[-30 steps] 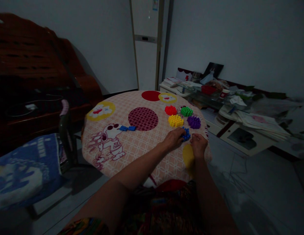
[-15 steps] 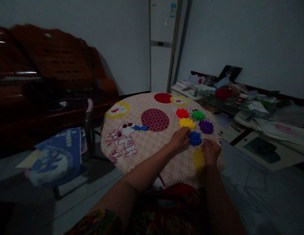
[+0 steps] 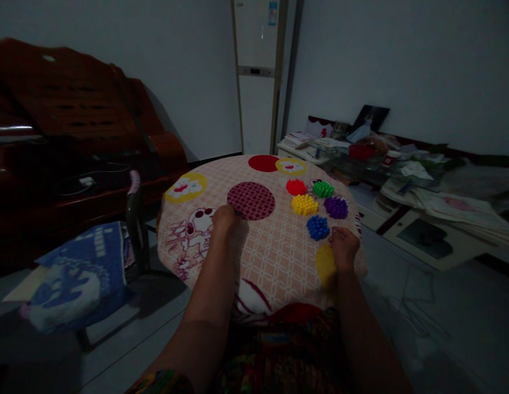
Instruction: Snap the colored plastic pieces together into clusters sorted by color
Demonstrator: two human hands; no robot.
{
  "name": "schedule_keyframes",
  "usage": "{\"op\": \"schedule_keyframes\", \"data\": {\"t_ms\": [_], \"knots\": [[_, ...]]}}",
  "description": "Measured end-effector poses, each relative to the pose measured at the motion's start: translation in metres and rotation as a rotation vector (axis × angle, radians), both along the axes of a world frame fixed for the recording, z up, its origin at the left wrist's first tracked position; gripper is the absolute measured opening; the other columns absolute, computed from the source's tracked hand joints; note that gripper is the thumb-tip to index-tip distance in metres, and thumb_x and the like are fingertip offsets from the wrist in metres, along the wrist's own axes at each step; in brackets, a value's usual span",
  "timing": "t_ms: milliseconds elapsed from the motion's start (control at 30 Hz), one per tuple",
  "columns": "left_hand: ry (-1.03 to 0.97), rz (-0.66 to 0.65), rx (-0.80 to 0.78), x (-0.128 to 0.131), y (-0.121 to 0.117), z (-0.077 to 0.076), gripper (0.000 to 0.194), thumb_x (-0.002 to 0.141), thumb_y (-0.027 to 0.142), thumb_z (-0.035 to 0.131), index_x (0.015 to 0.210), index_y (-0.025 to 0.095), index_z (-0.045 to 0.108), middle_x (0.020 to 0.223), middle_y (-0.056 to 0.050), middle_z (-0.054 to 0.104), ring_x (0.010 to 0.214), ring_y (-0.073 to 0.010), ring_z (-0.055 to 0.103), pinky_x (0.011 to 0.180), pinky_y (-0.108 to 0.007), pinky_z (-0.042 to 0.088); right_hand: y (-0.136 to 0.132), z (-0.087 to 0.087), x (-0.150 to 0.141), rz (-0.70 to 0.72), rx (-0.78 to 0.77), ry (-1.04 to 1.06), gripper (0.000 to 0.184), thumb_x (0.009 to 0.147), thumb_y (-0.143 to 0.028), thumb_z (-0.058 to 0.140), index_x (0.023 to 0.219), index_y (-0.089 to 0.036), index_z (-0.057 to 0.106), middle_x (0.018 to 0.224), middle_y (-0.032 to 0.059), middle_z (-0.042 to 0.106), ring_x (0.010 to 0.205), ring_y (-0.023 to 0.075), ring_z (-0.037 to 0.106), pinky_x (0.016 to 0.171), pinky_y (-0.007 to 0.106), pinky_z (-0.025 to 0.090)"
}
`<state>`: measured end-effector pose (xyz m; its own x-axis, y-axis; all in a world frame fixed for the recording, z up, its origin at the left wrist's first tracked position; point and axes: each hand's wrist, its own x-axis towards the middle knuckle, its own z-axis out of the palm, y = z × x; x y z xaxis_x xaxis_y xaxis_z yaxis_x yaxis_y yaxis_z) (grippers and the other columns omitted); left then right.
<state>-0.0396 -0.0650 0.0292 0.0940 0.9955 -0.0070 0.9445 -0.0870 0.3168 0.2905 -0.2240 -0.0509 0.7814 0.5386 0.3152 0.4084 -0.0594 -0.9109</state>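
My left hand [image 3: 225,220] is on the left part of the table, at the edge of the dark red dotted circle. Its fingers are curled together, and the hand covers the spot where small blue pieces lay; what it grips is hidden. My right hand [image 3: 345,247] hovers close beside a blue cluster of knobbed pieces [image 3: 318,227], fingers pinched; anything between them is too small to make out. Behind the blue cluster sit similar clusters: yellow [image 3: 305,205], purple [image 3: 336,207], red [image 3: 296,187] and green [image 3: 323,189].
A patterned cloth [image 3: 275,257] covers the round table. On the left is a chair [image 3: 136,230] with a blue bag [image 3: 86,268], and behind it a wooden bench [image 3: 74,104]. A cluttered glass stand [image 3: 361,169] is at the right. A tall white cabinet-like unit [image 3: 258,109] stands behind.
My left hand has moved left from beside the blue cluster to the small blue pieces, which it now hides. My right hand stays by the cluster. The view has shifted slightly right.
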Motion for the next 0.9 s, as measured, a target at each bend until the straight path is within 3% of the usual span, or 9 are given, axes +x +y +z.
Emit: {"op": "schedule_keyframes", "data": {"t_ms": [133, 300, 433, 633, 900], "knots": [[-0.041, -0.069, 0.007, 0.023, -0.004, 0.0, 0.028, 0.079, 0.028, 0.072, 0.105, 0.017, 0.071, 0.112, -0.016, 0.072, 0.108, -0.0335, 0.065, 0.089, -0.042, 0.052, 0.001, -0.005, 0.002, -0.003, 0.003, -0.043, 0.037, 0.075, -0.041, 0.052, 0.089, -0.014, 0.074, 0.061, 0.0035, 0.066, 0.055, 0.0185, 0.059, 0.053, 0.029, 0.045], [-0.168, -0.346, 0.005, 0.077, -0.026, -0.003, 0.021, 0.08, 0.031, 0.071, 0.097, 0.019, 0.074, 0.102, -0.008, 0.075, 0.095, -0.0232, 0.068, 0.081, -0.03, 0.05, 0.001, -0.006, 0.003, 0.02, 0.008, -0.062, 0.038, 0.077, -0.043, 0.052, 0.089, -0.015, 0.074, 0.061, 0.003, 0.066, 0.057, 0.019, 0.059, 0.054, 0.029, 0.045], [-0.355, -0.555, 0.015, 0.123, -0.047, -0.007, 0.017, 0.081, 0.024, 0.067, 0.094, 0.017, 0.076, 0.092, -0.005, 0.076, 0.085, -0.0174, 0.068, 0.08, -0.025, 0.05, 0.0, -0.004, 0.0, 0.03, 0.016, -0.058, 0.037, 0.077, -0.044, 0.052, 0.087, -0.016, 0.073, 0.061, 0.0031, 0.066, 0.058, 0.0193, 0.059, 0.054, 0.029, 0.046], [-0.335, -0.605, 0.027, 0.162, -0.055, -0.007, 0.023, 0.078, 0.02, 0.065, 0.096, 0.016, 0.079, 0.096, -0.007, 0.077, 0.09, -0.0206, 0.069, 0.086, -0.028, 0.05, -0.002, 0.0, -0.002, 0.032, 0.019, -0.055, 0.036, 0.076, -0.044, 0.052, 0.086, -0.016, 0.073, 0.061, 0.0027, 0.065, 0.058, 0.0192, 0.059, 0.056, 0.029, 0.045], [-0.363, -0.596, -0.022, 0.164, -0.064, -0.021, 0.026, 0.069, 0.017, 0.069, 0.094, 0.014, 0.078, 0.092, -0.008, 0.076, 0.087, -0.0211, 0.067, 0.076, -0.027, 0.049, -0.004, 0.004, -0.004, 0.026, -0.007, -0.073, 0.036, 0.077, -0.044, 0.052, 0.083, -0.015, 0.074, 0.06, 0.0036, 0.065, 0.06, 0.0197, 0.059, 0.057, 0.029, 0.044]]}}
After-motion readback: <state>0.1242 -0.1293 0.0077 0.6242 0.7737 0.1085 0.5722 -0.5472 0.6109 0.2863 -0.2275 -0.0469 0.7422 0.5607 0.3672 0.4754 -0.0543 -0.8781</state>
